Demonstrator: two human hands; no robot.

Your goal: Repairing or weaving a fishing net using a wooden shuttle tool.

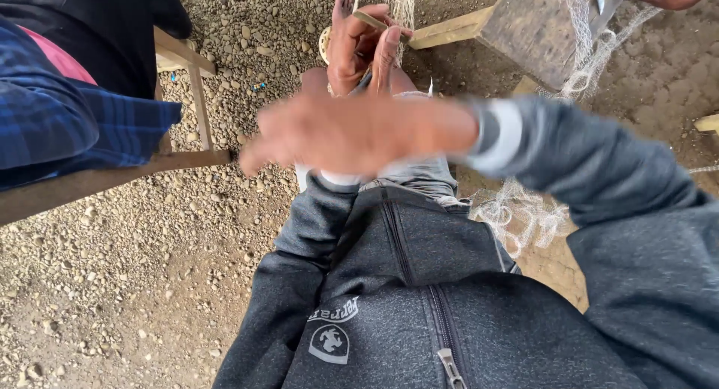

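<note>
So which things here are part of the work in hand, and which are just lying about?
In hand:
- left hand gripping a wooden stick
- pale twine
- blurred right hand, holding nothing
- white netting

Lying about:
- wooden chair
- another person's plaid sleeve
- gravel ground

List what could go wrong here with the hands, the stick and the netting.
1. The right hand is blurred as it sweeps across the left hand; it may knock the wooden stick that the left hand grips.
2. Loose netting lies bunched by the lap; a sleeve or finger might snag in it.
3. The thin threads above the stick could tangle or slip if the stick is jolted.
</note>
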